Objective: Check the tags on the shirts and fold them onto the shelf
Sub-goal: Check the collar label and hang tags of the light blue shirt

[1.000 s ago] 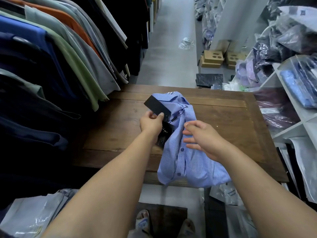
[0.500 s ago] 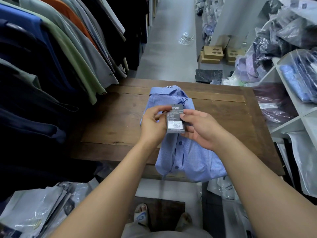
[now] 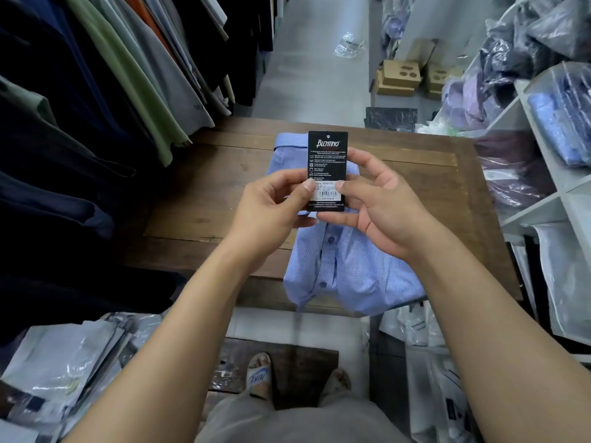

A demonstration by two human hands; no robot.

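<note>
Black hang tag (image 3: pixel 327 167): held upright, print facing the person for reading. Pinched at its lower edges by left hand (image 3: pixel 271 212) and right hand (image 3: pixel 383 212), thumbs in front, fingers (image 3: pixel 335 218) behind.
Blue checked shirt (image 3: pixel 345 266): folded, mid-tabletop (image 3: pixel 208 203), overhanging the near edge, not yet shelved.

A clothing shop's stockroom: hanging shirts (image 3: pixel 137 78) crowd the left side, white shelves (image 3: pixel 540 209) on the right hold garments sealed in plastic bags (image 3: pixel 559 116), cardboard boxes (image 3: pixel 401 76) sit on the aisle floor (image 3: pixel 313 75), and a folded blue shirt (image 3: pixel 351 266) lies on the wooden counter (image 3: pixel 208 203).
</note>
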